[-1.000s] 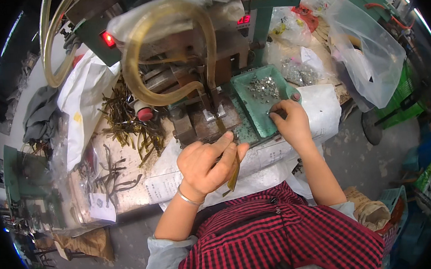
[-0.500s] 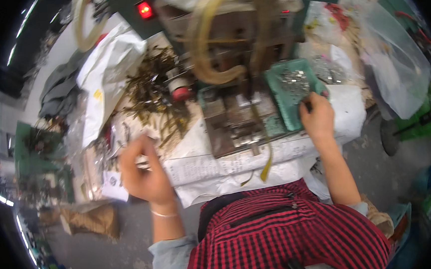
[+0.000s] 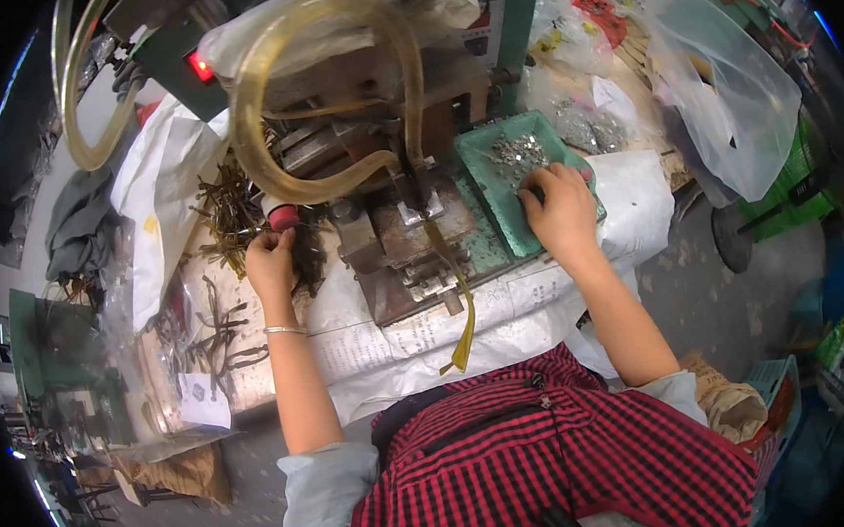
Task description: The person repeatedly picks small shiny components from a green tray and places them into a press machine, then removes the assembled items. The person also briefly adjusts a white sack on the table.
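Note:
My left hand [image 3: 271, 268] is just below the red knob [image 3: 284, 217], beside the pile of olive-coloured strips [image 3: 227, 214]. Its fingers are bent together; whatever is between them is too small to make out. My right hand [image 3: 564, 216] rests over the near right part of the green tray [image 3: 494, 211], fingers curled and tips pointing toward small silvery metal pieces [image 3: 519, 151]. The fingertips are partly hidden, so anything held there cannot be made out. Between my hands stands a bench machine with a metal die block [image 3: 425, 236]; an olive strip [image 3: 463, 310] hangs from it over the front edge.
A yellowish hose [image 3: 246, 99] loops in front of the machine. White printed paper [image 3: 369, 350] covers the table's front edge. Dark strips [image 3: 220, 336] lie at the left, near a white sack [image 3: 151, 199]. Clear plastic bags [image 3: 738, 94] hang at the right.
My left hand has moved forward and toward the machine, up to the strips below the red knob. My right hand has shifted slightly farther over the tray. The whole view has turned a little.

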Tool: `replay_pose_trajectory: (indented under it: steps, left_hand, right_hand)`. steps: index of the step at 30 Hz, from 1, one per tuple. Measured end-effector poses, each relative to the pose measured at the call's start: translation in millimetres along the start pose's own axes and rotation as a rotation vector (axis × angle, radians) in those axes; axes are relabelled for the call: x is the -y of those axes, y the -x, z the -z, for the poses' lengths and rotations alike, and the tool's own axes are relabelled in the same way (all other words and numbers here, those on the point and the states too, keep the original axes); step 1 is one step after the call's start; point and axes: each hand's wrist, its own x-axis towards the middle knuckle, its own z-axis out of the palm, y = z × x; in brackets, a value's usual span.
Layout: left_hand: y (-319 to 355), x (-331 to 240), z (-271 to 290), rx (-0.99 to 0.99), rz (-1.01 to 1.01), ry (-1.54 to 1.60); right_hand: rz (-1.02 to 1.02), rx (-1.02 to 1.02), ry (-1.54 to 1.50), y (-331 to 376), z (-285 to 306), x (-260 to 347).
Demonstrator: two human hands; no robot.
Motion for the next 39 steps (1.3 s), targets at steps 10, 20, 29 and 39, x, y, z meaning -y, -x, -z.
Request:
replay_pose_trajectory:
  steps: [10,20,29,39]
  left_hand:
    - [55,-11,47,-0.068,0.086,0.542]
    - [125,-124,80,-0.148,-0.06,0.911]
    - [113,-166,63,-0.162,-0.465,1.001]
    - [104,-211,68,-0.112,-0.677,0.991]
  right_hand:
    - [-0.056,-0.021,-0.081,10,-1,-2]
    - [-0.304,-0.04,-0.528,12,24,22]
    - [-0.06,-0.143,-1.119,-6,12,131]
    - [-0.148,-0.092,-1.307,-6,18,146]
